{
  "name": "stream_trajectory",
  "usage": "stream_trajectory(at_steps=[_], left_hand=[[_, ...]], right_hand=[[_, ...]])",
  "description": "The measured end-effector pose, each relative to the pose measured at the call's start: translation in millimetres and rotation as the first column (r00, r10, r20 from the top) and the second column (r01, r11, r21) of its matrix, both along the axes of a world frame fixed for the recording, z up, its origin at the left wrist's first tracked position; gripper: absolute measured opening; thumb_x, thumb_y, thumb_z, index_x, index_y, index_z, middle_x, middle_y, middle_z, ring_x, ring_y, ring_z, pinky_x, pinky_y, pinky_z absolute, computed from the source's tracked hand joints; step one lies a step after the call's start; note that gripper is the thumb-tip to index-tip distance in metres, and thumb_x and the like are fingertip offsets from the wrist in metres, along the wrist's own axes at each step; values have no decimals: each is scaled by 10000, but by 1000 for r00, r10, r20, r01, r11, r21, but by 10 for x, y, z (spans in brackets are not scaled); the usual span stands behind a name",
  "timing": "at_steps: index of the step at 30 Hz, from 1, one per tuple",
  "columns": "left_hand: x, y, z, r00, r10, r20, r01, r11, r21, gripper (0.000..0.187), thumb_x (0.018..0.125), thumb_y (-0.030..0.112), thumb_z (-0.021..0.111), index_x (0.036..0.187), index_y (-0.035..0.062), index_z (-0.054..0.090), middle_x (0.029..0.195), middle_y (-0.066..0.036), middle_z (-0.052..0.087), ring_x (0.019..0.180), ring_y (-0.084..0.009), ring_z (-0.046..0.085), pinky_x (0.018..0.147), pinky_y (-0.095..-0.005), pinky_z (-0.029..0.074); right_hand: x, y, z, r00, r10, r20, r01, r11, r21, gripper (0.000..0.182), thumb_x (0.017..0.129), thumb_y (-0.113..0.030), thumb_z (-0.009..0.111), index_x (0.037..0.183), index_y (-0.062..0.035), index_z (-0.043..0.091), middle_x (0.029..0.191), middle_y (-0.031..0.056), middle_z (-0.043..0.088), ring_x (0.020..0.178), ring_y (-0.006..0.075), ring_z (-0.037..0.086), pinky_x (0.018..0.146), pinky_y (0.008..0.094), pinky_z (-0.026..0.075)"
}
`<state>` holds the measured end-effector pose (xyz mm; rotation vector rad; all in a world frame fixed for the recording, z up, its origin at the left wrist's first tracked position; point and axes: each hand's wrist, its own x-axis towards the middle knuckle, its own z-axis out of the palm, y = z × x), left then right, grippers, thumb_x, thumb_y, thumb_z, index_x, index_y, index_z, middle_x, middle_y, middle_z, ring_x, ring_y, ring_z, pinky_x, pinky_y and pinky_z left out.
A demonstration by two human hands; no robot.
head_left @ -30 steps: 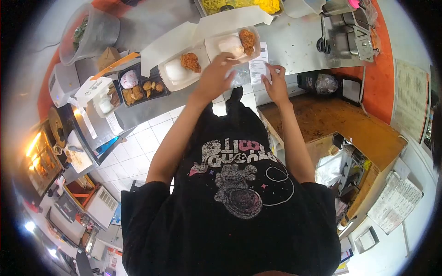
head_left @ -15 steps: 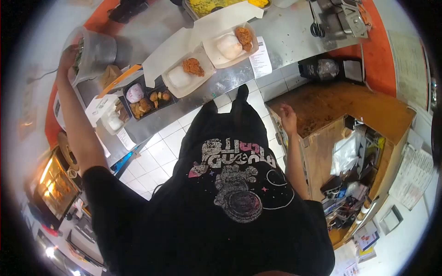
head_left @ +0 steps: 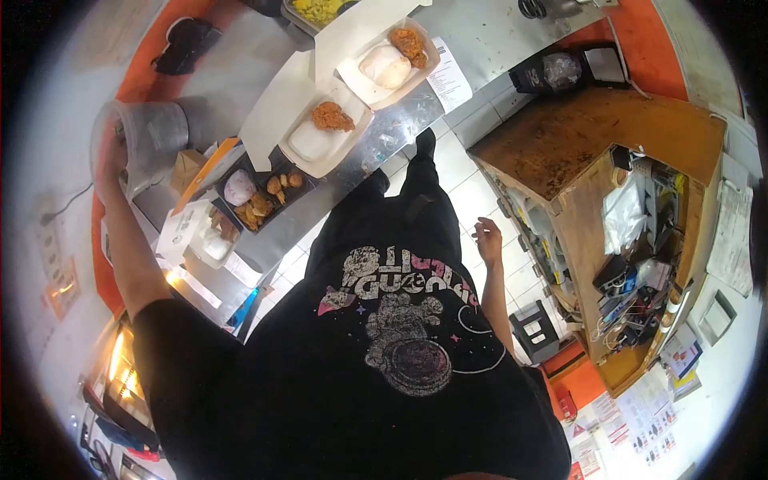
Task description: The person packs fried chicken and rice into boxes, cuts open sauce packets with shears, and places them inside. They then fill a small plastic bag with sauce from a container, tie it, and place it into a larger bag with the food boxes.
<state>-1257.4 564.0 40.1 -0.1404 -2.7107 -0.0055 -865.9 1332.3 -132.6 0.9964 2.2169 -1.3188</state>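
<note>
My left hand (head_left: 114, 162) reaches into the mouth of a translucent plastic tub (head_left: 158, 138) at the far left of the counter. Its fingers are hidden inside. Near the tub are a small brown carton (head_left: 189, 168) and a black tray (head_left: 274, 211) with fried pieces (head_left: 256, 210) and a wrapped round bundle (head_left: 239, 187). Two lidded paper boxes stand open, each with a piece of fried chicken (head_left: 332, 117) (head_left: 408, 46) and a white wrapped mound (head_left: 312, 141) (head_left: 386, 66). My right hand (head_left: 486, 240) hangs beside my body, fingers loosely bent and apart, holding nothing.
A smaller white box (head_left: 212, 242) sits at the counter's (head_left: 400, 124) left end. A printed receipt (head_left: 450, 76) lies by the farther box. At right stands a wooden cabinet (head_left: 592, 148) with cluttered shelves. A lit warmer (head_left: 124, 376) glows at lower left.
The view has shifted and turned. My left hand has gone deeper into the tub, from its rim to inside. My right hand has dropped lower, away from the cabinet top.
</note>
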Motion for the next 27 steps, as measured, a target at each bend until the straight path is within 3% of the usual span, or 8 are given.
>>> stream_trajectory(at_steps=[1,3,4,7,12,15,19,27], left_hand=[[-54,-328,-30,1000,-5,-7,5,1000,-2,331,890,260,619,1091,-1,650,1088,-198,676,1007,-292,656,907,-368,489],[-139,-1222,-62,689,300,660,-386,922,-17,332,868,356,676,916,29,698,778,-89,687,713,-199,636,705,-340,477],[-71,-1044,45,691,302,657,-386,922,-18,332,868,356,676,916,29,698,778,-89,687,713,-199,636,705,-340,477],[262,-518,384,715,481,508,-533,845,-50,340,870,360,682,795,29,690,735,-103,686,722,-199,644,702,-341,477],[673,-1074,182,957,214,196,-266,918,295,428,826,414,722,1065,61,689,823,-128,726,864,-277,697,803,-381,509],[874,-870,319,945,324,29,-325,936,134,457,849,344,741,1175,38,644,845,-91,725,709,-180,701,704,-276,527],[1061,-401,575,852,520,64,-515,809,283,430,844,374,729,1145,73,677,871,-93,739,755,-209,715,695,-341,544],[1460,897,1027,909,311,-279,-43,734,678,239,868,222,735,1037,56,711,907,-76,721,756,-135,673,558,-240,531]], right_hand=[[38,-5,-37,1000,-11,12,11,1000,-8,307,934,-177,600,1174,14,611,922,150,685,737,205,695,648,300,527],[86,6,-124,1000,-3,21,4,999,-43,307,935,-168,593,1180,16,607,913,148,687,729,207,698,634,302,529],[62,1,-139,1000,-3,18,3,999,-45,307,935,-168,593,1180,16,607,913,148,687,729,207,698,634,302,529],[-142,4,-150,998,61,35,-58,995,-80,312,944,-187,588,1185,10,606,902,152,686,723,210,699,622,302,526],[-606,-33,-66,989,144,7,-144,988,-55,324,948,-224,590,1182,0,608,929,155,683,748,213,702,644,312,532],[-803,-55,-21,972,233,-20,-233,972,-29,326,952,-238,587,1175,-1,610,931,150,682,760,209,703,692,310,535],[-919,-62,-48,967,255,-27,-255,966,-30,318,952,-230,588,1170,0,612,926,148,681,753,208,701,686,313,535],[-789,82,-266,958,288,-1,-287,954,-92,307,953,-223,584,1206,-50,591,974,119,677,788,194,689,625,322,528]])
